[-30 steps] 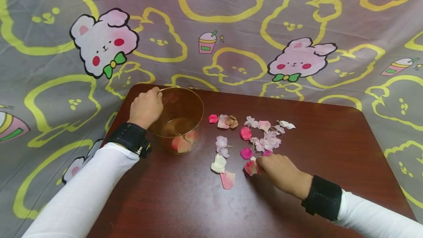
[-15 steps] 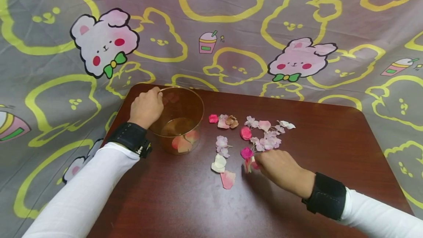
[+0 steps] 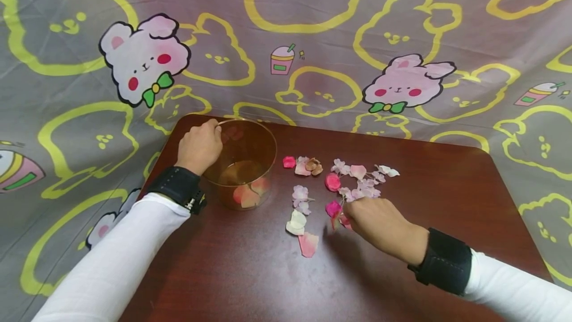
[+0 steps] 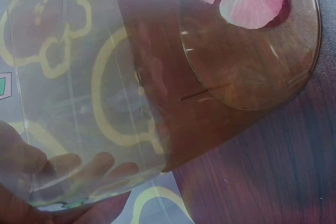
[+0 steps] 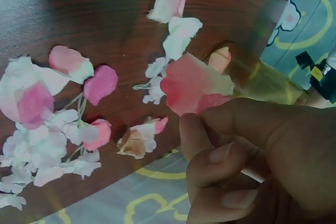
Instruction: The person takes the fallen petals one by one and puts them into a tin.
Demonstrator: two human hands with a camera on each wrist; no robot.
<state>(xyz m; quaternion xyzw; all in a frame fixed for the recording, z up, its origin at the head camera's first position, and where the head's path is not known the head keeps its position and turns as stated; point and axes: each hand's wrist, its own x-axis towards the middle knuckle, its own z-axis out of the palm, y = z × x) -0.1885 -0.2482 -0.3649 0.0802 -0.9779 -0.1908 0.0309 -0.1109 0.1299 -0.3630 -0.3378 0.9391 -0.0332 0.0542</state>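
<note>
In the head view my left hand (image 3: 199, 148) grips the rim of a clear amber tub (image 3: 223, 194) at the table's back left. Its fingers (image 4: 94, 166) show through the clear wall in the left wrist view. Several pink petals (image 4: 251, 4) lie on the tub's bottom. My right hand (image 3: 380, 225) pinches a pink petal with a pale base (image 5: 191, 85) between thumb and index finger, over the right-hand group of petals. In the right wrist view the other fingers are curled beneath, holding nothing else visible.
Pale lilac blossoms (image 3: 364, 190), a magenta petal (image 3: 332, 208) and other petals lie around the right hand. Between it and the tub are a white petal (image 3: 296, 223) and a pink petal (image 3: 308, 244). A patterned cloth (image 3: 321, 53) hangs behind the dark wooden table (image 3: 250, 272).
The pink petal lay flat at the right fingertips; now it stands tilted in their pinch, raised slightly with the hand. The left hand and the tub have stayed in place.
</note>
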